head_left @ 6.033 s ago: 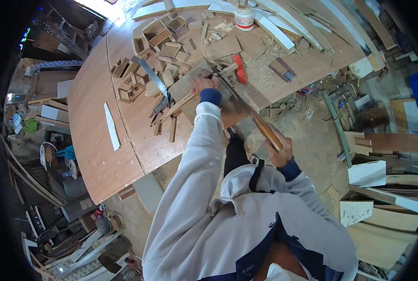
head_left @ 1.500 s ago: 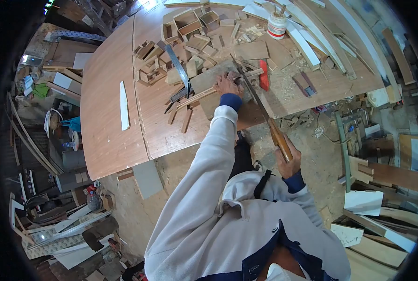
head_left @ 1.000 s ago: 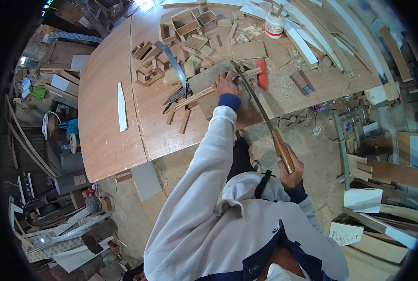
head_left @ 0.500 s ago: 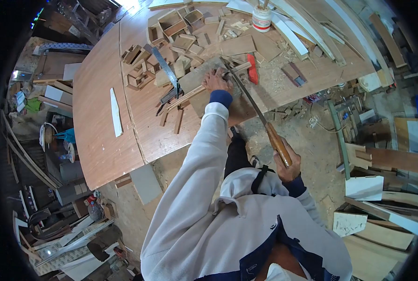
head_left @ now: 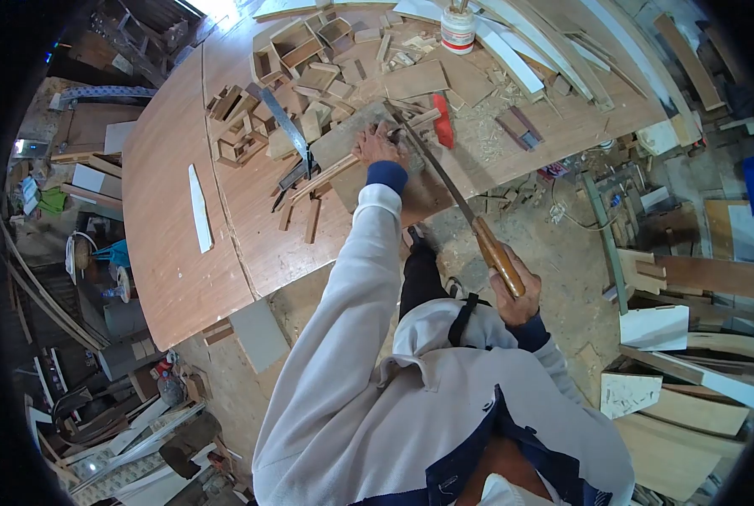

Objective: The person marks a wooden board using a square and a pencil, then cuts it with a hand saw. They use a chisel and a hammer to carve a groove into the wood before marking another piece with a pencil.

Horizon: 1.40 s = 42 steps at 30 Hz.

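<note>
My left hand (head_left: 380, 147) presses a thin wooden strip (head_left: 330, 173) down on a flat board (head_left: 350, 128) near the table's front edge, its fingers curled over the strip. My right hand (head_left: 516, 295) is wrapped round the wooden handle of a handsaw (head_left: 449, 181). The long narrow blade reaches up and left, its far end at the strip just right of my left fingers. Whether the teeth are in the wood is too small to tell. A red-handled or red plastic piece (head_left: 443, 122) lies close to the strip's far end.
Small wooden boxes (head_left: 296, 42) and offcuts crowd the back of the table (head_left: 162, 211). A metal blade-like strip (head_left: 286, 126) leans left of my hand. A white pot (head_left: 458, 32) stands behind, near long boards (head_left: 512, 55). More timber is stacked at right.
The whole view has shifted slightly, moving the table a little left. My right hand keeps its grip on the saw, and my left hand remains on the strip.
</note>
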Each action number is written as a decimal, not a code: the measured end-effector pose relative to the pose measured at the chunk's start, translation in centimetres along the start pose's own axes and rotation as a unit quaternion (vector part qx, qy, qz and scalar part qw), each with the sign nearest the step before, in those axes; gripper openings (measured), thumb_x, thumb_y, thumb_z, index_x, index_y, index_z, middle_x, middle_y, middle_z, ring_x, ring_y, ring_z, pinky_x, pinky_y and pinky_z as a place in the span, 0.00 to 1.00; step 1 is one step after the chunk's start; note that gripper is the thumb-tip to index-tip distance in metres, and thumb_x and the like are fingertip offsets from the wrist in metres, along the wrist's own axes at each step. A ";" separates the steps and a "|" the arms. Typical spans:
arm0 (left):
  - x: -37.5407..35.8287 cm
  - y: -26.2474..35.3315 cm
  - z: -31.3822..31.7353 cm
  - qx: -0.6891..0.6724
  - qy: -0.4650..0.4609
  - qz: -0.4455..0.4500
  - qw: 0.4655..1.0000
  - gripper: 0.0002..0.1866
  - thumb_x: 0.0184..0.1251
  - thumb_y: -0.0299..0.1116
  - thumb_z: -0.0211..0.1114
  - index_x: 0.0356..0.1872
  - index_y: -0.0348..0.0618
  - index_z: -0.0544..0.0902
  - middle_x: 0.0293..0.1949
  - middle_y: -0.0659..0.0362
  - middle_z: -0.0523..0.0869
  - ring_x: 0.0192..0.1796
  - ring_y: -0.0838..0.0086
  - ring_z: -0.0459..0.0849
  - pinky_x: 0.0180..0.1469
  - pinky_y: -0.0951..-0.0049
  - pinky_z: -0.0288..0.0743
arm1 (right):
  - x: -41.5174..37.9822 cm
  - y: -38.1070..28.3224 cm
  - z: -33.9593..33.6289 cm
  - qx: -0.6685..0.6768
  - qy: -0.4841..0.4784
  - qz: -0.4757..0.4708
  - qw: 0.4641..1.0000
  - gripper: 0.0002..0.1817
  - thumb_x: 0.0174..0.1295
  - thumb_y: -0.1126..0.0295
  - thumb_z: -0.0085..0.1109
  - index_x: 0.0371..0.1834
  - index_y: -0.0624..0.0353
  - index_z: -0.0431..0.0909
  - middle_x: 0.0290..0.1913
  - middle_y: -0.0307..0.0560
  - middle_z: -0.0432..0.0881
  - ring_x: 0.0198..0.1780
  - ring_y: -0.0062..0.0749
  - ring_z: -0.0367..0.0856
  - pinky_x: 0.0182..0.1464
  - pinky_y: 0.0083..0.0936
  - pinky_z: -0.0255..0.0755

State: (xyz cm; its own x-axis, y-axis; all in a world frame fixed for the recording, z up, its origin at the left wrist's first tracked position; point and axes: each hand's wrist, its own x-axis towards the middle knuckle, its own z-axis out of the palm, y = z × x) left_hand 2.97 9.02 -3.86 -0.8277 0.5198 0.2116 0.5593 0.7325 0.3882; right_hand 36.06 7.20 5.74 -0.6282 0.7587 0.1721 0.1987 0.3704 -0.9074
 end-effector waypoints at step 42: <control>0.9 0.1 1.0 -0.047 0.059 -0.032 0.997 0.14 0.50 0.45 0.68 0.39 0.57 0.84 0.52 0.52 0.79 0.57 0.55 0.72 0.59 0.46 0.55 | -1.2 1.3 -0.5 -0.012 0.008 -0.023 1.000 0.25 0.50 0.78 0.57 0.55 0.67 0.72 0.45 0.60 0.82 0.38 0.45 0.85 0.38 0.29 0.78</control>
State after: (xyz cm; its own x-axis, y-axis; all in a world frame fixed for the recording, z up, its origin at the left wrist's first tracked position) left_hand 2.34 10.00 -4.54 -0.8644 0.4144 0.2849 0.5029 0.7149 0.4858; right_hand 37.42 7.03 4.59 -0.6254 0.7487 0.2196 0.1884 0.4181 -0.8887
